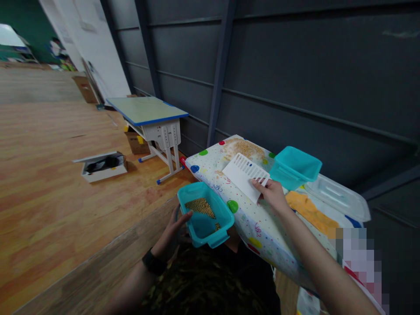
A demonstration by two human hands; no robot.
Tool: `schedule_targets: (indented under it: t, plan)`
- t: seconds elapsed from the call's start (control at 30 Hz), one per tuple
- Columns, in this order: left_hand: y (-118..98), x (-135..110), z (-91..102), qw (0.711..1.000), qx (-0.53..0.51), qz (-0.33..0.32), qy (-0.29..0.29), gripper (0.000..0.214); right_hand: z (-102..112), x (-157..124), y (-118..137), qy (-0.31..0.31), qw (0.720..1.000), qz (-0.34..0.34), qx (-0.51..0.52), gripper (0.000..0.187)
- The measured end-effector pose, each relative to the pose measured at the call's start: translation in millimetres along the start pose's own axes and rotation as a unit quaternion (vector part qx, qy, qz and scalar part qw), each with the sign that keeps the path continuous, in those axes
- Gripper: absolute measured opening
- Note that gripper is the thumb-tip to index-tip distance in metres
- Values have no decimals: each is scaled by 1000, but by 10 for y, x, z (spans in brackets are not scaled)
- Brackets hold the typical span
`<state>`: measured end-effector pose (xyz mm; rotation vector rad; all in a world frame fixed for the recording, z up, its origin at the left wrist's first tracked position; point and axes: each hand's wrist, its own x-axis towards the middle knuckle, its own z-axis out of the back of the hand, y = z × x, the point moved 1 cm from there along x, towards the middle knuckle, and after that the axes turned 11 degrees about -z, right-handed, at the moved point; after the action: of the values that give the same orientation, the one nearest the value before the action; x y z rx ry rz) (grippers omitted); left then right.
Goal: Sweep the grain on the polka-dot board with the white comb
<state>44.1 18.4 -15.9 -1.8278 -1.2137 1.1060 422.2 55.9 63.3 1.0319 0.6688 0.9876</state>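
My left hand [172, 232] grips a teal plastic container [205, 225] at its left side, just off the table's front edge. Some yellow soybeans [201, 207] lie inside it. Between the thumb and fingers of my right hand [269, 190] is a white card with a row of slots [244, 177], held over the patterned tablecloth [215, 162]. Beyond the card, a pile of soybeans [246, 148] is spread among pale, fine bits. To the right of the card, a second teal container [297, 166] stands on the table.
A clear plastic lid [341, 197] and an orange cloth [311, 212] lie on the table's right side. A school desk [147, 109] stands at the back left, with an open white box [105, 166] on the floor before it. A dark panelled wall [295, 65] rises behind the table.
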Motion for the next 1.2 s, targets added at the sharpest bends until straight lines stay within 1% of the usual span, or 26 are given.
schedule_targets:
  t: [0.1,0.23,0.37,0.53,0.57,0.7,0.9,1.0,1.1,1.2]
  plan:
    - [-21,-8,-17,1000,-1,2,0,127,-32,-19,5,12,999,-42,29,78]
    - [-16,1,-18,1000,-9,8,-1,131,-94,-24,38,6,998,-43,41,78]
    - [-19,29,17,1000,9,-7,-2,127,-153,-54,95,31,998,-36,27,79]
    - [-61,29,34,1000,22,-7,-3,127,-155,-144,166,69,997,-25,26,79]
    - [-71,24,32,1000,21,-4,-1,127,-151,-155,171,68,997,-26,28,79]
    - [-101,0,27,1000,27,3,7,128,-141,-165,175,33,998,-36,32,83]
    - [-81,1,24,999,34,-6,1,121,-153,-212,181,75,996,-34,41,79]
    - [-69,10,17,1000,25,-11,-2,120,-140,-211,165,55,997,-33,35,79]
    - [-64,14,15,1000,14,-13,0,122,-130,-185,137,31,998,-46,30,80]
    - [-56,17,25,1000,11,-14,-2,123,-140,-174,112,37,997,-55,31,79]
